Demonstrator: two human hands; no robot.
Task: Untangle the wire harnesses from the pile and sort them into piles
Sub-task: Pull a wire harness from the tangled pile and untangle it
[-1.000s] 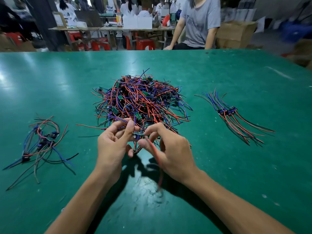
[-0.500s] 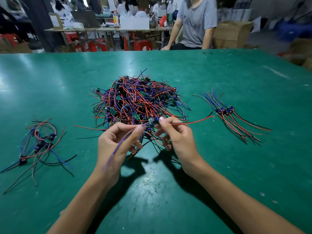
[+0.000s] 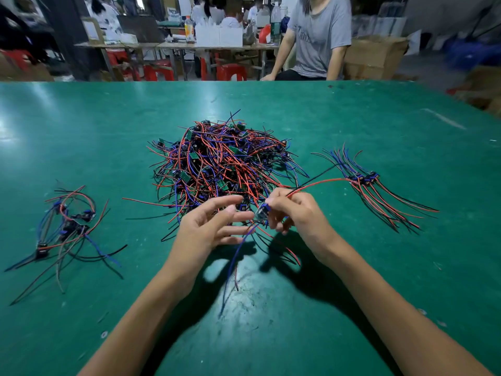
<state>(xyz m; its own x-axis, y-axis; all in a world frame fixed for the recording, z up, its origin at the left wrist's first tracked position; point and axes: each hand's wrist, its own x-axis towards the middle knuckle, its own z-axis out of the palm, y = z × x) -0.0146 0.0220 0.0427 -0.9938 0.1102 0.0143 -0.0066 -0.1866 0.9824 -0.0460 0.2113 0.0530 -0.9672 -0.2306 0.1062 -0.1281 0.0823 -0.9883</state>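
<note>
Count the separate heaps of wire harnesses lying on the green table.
3. The big tangled pile sits mid-table, a loose small pile lies at the left, and a neatly aligned pile lies at the right. One more harness is held in the right hand.

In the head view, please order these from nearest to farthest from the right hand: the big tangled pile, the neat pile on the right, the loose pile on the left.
From the right hand:
1. Big tangled pile, just ahead, at its fingertips.
2. Neat pile, further to the right.
3. Loose pile, far left, beyond the left hand.

Beyond the green table (image 3: 352, 109), a seated person in grey (image 3: 317, 36), red stools (image 3: 230, 71), cardboard boxes (image 3: 374, 55).
</note>
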